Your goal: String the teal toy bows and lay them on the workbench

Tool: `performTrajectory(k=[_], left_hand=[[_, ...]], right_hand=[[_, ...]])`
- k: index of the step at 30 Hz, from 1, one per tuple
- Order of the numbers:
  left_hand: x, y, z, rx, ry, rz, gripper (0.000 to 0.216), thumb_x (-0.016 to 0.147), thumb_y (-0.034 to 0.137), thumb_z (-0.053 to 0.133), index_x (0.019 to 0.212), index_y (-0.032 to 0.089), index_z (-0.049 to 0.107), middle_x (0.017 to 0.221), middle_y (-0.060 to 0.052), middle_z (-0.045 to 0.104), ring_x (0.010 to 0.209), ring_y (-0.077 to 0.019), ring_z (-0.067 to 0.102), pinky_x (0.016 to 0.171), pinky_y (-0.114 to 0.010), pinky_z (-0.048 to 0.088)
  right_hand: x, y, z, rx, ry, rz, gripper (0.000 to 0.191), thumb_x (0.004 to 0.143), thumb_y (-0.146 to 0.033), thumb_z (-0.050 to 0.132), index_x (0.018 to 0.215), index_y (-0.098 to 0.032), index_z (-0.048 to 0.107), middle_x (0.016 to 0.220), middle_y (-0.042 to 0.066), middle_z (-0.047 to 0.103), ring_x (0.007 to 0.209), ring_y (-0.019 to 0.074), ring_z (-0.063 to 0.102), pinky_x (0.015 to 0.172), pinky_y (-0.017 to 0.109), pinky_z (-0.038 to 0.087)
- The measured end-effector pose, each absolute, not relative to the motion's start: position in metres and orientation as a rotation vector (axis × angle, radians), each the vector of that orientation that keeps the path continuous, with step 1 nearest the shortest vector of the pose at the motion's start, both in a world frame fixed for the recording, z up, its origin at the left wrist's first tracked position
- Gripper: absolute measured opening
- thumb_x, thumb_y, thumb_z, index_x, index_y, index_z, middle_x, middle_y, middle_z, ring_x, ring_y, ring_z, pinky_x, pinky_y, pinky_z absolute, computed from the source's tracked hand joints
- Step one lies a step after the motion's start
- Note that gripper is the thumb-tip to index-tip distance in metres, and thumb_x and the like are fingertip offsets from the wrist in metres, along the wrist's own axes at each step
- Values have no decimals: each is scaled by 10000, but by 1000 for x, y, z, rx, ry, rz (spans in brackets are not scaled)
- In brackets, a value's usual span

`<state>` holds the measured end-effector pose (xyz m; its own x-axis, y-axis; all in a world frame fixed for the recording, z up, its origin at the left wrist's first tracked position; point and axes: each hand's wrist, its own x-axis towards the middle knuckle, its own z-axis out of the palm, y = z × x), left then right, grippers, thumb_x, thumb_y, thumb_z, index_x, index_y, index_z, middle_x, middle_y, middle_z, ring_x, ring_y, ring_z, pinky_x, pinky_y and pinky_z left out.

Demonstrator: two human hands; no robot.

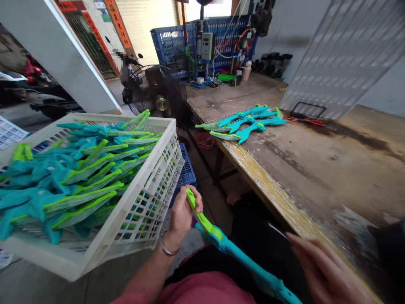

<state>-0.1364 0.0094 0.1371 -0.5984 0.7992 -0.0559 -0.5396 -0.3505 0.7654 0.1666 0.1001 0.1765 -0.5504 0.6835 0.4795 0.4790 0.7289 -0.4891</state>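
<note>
The surface [316, 169], worn and stained, runs off to the right of the crate [152, 185]; the crate itself, white and slatted, is heaped with teal-and-green plastic parts [72, 177] to its rim; a fan [158, 97] stands just beyond the crate's far corner; a small pile [247, 122] of the same parts lies on the surface, well to the right of the crate.

One part [228, 247] is in hand, just off the crate's near right corner, slanting away from it towards the lap. The left hand [182, 215] has its fingers [193, 198] curled shut round the part's green tip; the teal length runs free beyond them. The right hand [325, 270], blurred and further right of the crate, seems to pinch a thin tool [278, 231] at its fingertips; the pinch itself is too smeared to be sure of.

Risks, as I judge them: the part is gripped at one end only, so a push from the tool could swing or twist it loose; the tool's point sits apart from the part yet close to the lap, so a slip might catch cloth or the left fingers; the overfilled crate could shed parts if knocked.
</note>
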Motion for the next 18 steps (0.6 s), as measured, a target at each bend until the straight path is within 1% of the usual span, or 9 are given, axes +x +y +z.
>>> performTrajectory(k=[2, 5, 8, 11, 14, 18], left_hand=[[-121, 7, 146, 514, 909, 2039, 439, 926, 601, 619, 808, 180, 575, 644, 10, 590, 464, -107, 495, 516, -249, 419], [-109, -1, 155, 688, 752, 2027, 443, 937, 593, 577, 757, 192, 519, 602, 17, 542, 448, -103, 443, 508, -247, 403], [-104, -9, 162, 814, 630, 1984, 450, 931, 589, 542, 712, 201, 482, 544, 16, 481, 457, -116, 413, 503, -247, 394], [-101, -15, 165, 845, 572, 1952, 455, 912, 596, 549, 695, 205, 466, 552, 17, 449, 461, -119, 412, 477, -237, 364], [-98, -17, 165, 868, 520, 1933, 457, 907, 600, 546, 693, 206, 459, 555, 21, 434, 446, -114, 404, 463, -234, 348], [-98, -15, 161, 858, 535, 1916, 478, 897, 632, 533, 691, 210, 443, 546, 17, 448, 445, -116, 403, 483, -251, 371]], right_hand=[[132, 98, 197, -671, -2285, 502, 140, 1029, -286, 567, 1077, -261, 696, 902, 40, 682, 762, 161, 690, 639, 232, 538], [78, 92, 224, -502, -2222, 700, 128, 1028, -161, 544, 988, -230, 643, 867, 19, 630, 736, 121, 640, 634, 204, 508], [44, 77, 236, -398, -2216, 833, 133, 1031, -118, 506, 991, -203, 600, 879, 18, 587, 709, 107, 585, 617, 215, 474], [33, 60, 236, -299, -2221, 890, 146, 1027, -86, 477, 996, -186, 579, 872, 17, 554, 693, 104, 548, 599, 224, 448], [31, 52, 233, -262, -2204, 902, 166, 1013, -48, 468, 1004, -180, 569, 861, 14, 546, 697, 102, 538, 604, 218, 446], [30, 49, 229, -272, -2218, 915, 174, 1006, -46, 472, 1054, -176, 577, 865, 23, 551, 705, 114, 554, 604, 228, 463]])
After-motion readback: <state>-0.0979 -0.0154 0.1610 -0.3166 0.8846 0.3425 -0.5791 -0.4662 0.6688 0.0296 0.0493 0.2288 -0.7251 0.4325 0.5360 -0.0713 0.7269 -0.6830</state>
